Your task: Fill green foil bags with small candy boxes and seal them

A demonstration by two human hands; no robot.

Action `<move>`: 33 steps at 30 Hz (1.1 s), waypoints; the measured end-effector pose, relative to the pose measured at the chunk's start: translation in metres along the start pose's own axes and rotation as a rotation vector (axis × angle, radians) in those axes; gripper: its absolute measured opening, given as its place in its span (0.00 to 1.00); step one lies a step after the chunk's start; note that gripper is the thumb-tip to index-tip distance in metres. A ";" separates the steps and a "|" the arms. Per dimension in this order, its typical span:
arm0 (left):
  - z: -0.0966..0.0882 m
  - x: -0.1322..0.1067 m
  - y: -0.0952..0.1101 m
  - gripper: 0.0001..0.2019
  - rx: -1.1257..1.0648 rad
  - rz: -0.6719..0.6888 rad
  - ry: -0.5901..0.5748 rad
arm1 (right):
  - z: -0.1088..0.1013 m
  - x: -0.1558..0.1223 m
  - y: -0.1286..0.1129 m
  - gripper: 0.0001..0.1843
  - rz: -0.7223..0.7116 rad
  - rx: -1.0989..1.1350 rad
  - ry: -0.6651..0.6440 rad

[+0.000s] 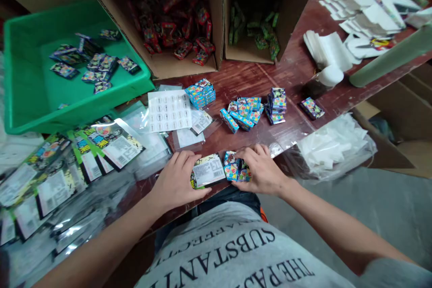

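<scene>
At the table's front edge my left hand [177, 181] grips a printed card [209, 170] with a white label and barcode, thumb below and fingers above. My right hand [263, 172] is closed around small blue candy packets [231, 167], pressed up beside the card's right end; its palm side is hidden. Beyond my hands lie a loose pile of blue packets [243, 111], a neat blue stack [201, 93] and a stack of purple packets [277, 104]. A sheet of round stickers [169, 110] rests on clear bags to the left.
A green bin [27, 108] with purple packets stands at the left, near printed bags [54, 189]. Cardboard boxes of red packets [182, 45] and green packets [261, 38] rise at the back. To the right are a white-lidded jar [329, 77] and a bag of white pieces [332, 144].
</scene>
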State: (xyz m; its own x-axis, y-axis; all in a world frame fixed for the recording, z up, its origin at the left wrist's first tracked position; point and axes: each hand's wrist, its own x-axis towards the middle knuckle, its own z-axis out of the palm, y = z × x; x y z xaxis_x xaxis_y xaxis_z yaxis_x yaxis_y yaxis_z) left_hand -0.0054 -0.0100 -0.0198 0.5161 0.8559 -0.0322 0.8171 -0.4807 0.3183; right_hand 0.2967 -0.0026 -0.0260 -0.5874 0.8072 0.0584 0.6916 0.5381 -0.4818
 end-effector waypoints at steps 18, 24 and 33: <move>0.008 0.003 0.008 0.44 -0.021 0.043 -0.058 | -0.005 0.017 0.041 0.37 -0.358 0.247 -0.106; 0.002 0.008 0.006 0.45 -0.114 0.039 -0.090 | 0.002 0.039 0.040 0.37 -0.382 0.294 -0.144; 0.017 -0.001 0.008 0.50 -0.094 -0.172 -0.111 | 0.013 0.030 -0.013 0.35 -0.014 0.319 -0.102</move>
State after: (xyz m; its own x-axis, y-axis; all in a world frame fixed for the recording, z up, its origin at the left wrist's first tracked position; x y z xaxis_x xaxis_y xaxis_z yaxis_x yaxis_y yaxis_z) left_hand 0.0048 -0.0176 -0.0335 0.4009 0.8950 -0.1957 0.8705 -0.3055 0.3860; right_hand 0.2644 0.0116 -0.0288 -0.6462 0.7631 -0.0136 0.5265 0.4328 -0.7318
